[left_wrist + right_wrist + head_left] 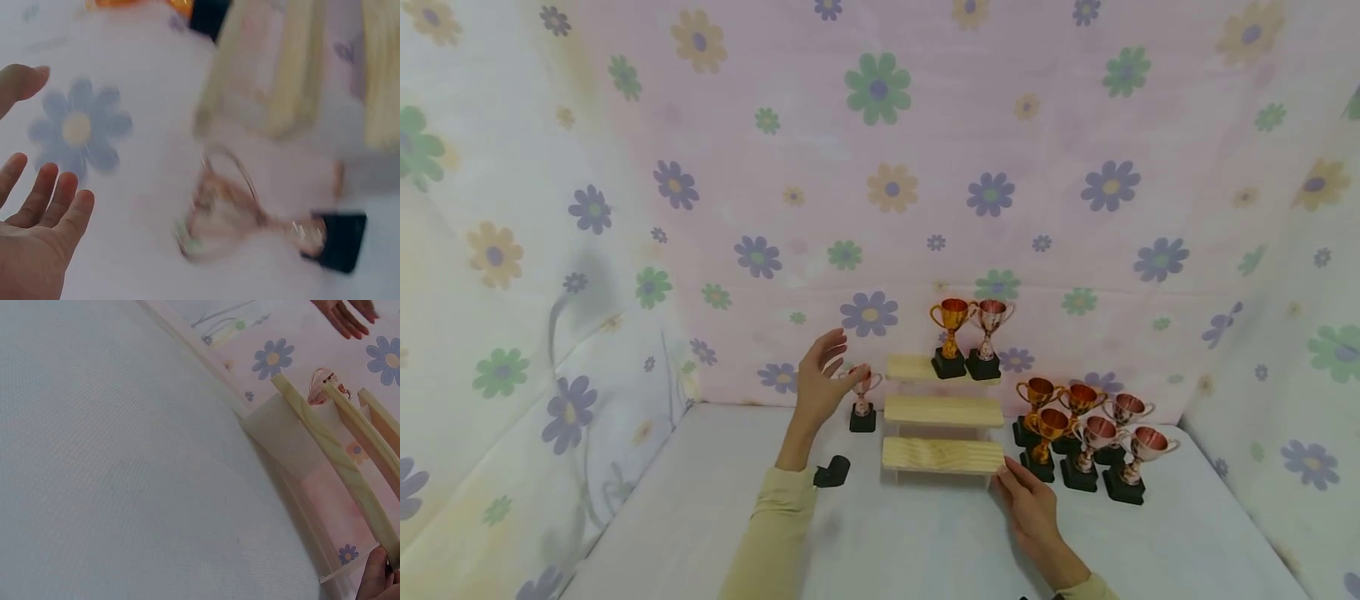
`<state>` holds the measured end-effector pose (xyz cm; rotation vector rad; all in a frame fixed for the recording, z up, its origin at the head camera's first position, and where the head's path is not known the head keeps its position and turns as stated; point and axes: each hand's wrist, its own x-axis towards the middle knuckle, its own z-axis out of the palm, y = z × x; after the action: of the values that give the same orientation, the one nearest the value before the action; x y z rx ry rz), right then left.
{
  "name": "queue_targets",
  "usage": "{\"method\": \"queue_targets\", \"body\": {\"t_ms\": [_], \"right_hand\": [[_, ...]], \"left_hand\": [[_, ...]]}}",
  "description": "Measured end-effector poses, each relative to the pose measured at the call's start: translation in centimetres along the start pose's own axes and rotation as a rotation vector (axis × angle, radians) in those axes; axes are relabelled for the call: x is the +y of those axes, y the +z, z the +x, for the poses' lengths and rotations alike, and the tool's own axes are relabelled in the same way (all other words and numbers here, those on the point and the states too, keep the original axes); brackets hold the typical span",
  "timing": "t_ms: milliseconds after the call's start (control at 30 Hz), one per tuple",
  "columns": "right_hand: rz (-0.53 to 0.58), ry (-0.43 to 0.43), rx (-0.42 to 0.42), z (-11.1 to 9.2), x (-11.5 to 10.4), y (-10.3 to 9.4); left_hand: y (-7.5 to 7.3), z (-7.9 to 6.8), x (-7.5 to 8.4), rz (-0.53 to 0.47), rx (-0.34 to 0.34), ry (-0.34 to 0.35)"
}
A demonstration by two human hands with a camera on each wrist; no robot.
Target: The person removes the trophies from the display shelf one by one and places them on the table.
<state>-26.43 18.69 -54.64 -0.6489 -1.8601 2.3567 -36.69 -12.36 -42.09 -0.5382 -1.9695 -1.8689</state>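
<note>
My left hand [823, 379] is raised with its fingers apart, left of a wooden three-step display stand [943, 454]. A rose-gold trophy cup [862, 404] on a black base stands by the stand's left side, and my thumb overlaps its rim in the head view. In the left wrist view the same trophy [342, 240] is clear of the fingers [75, 215], and nothing lies in the hand. My right hand [1030, 504] grips the right end of the lowest step, with the thumb [374, 572] at its edge in the right wrist view.
On the top step stand a gold trophy [950, 362] and a rose-gold trophy [985, 364], side by side. Several gold and rose-gold trophies [1078, 475] cluster right of the stand. Flowered cloth [880, 167] surrounds the white table [887, 550]. A small black object [832, 472] is beside the left wrist.
</note>
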Motion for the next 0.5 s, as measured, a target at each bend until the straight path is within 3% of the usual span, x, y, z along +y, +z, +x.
{"method": "queue_targets", "body": {"t_ms": [133, 300, 367, 500], "right_hand": [[0.010, 0.005, 0.005, 0.1, -0.2, -0.1], [0.030, 0.003, 0.006, 0.1, -0.4, -0.1], [0.035, 0.005, 0.006, 0.1, -0.3, 0.0], [0.035, 0.005, 0.013, 0.1, -0.1, 0.1]], "left_hand": [[3.4, 1.3, 2.5, -0.069, -0.109, 0.022], [7.4, 2.8, 4.5, 0.007, -0.239, -0.005], [8.7, 3.4, 5.0, 0.052, -0.244, -0.033], [10.6, 4.5, 5.6, 0.125, -0.192, -0.092]]}}
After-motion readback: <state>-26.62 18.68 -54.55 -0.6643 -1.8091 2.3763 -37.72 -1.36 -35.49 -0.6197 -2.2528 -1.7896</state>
